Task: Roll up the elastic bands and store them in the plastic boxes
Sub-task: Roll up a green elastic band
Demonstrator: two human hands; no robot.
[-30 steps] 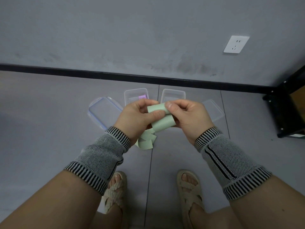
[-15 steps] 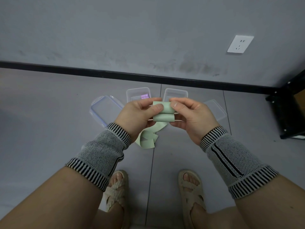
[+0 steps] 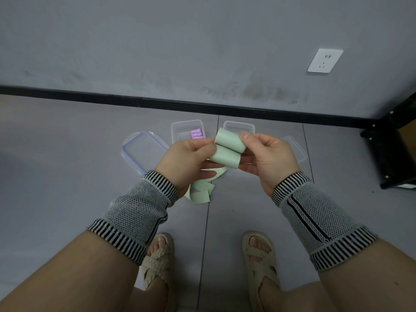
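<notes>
**Green band held mid-air in both hands**

The left hand (image 3: 186, 158) and right hand (image 3: 267, 158) are pinching the rolled green elastic band (image 3: 227, 149) between them, its loose tail hanging down above the floor, before two open plastic boxes (image 3: 238, 127).

two boxes (image 3: 187, 129), two lids (image 3: 144, 152), one band (image 3: 227, 149)

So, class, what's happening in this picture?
A person is rolling up a green band with both hands: the left hand and right hand pinch its ends, while its loose tail hangs toward the floor. Two open boxes and their lids wait beyond, one box already holding something purple.
</notes>
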